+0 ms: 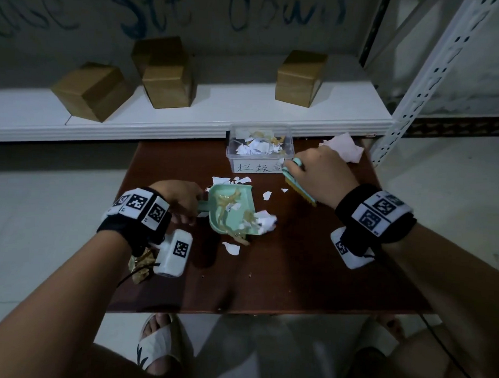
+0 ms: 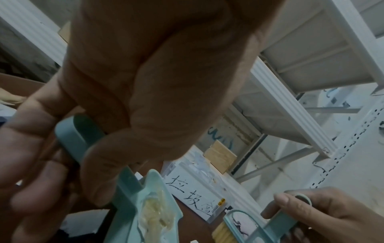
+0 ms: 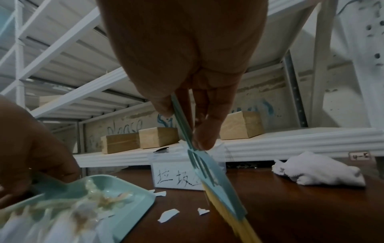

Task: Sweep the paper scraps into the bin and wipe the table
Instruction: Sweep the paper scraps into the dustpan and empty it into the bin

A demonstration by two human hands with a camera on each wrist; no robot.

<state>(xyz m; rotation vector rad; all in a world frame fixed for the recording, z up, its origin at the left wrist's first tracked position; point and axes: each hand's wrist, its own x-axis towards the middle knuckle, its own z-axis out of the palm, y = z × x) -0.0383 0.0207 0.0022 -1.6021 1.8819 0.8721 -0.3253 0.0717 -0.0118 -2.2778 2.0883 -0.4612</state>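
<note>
My left hand (image 1: 183, 200) grips the handle of a mint-green dustpan (image 1: 232, 209) tilted over the middle of the brown table (image 1: 310, 275); white and tan paper scraps lie in the pan. My right hand (image 1: 319, 174) holds a mint-green hand brush (image 1: 299, 187) with yellow bristles, just right of the pan and in front of the clear bin (image 1: 259, 148). The bin has a hand-written label and holds scraps. Loose white scraps (image 1: 267, 195) lie on the table between pan and brush, one more (image 1: 231, 248) nearer me. The right wrist view shows the brush (image 3: 216, 184) slanting down to the table.
A crumpled white cloth (image 1: 343, 147) lies at the table's far right corner. A white shelf (image 1: 188, 116) behind the table carries several wooden blocks (image 1: 167, 85). A white perforated rack post (image 1: 433, 76) stands at right. Crumpled tan paper (image 1: 141, 265) sits at the table's left edge.
</note>
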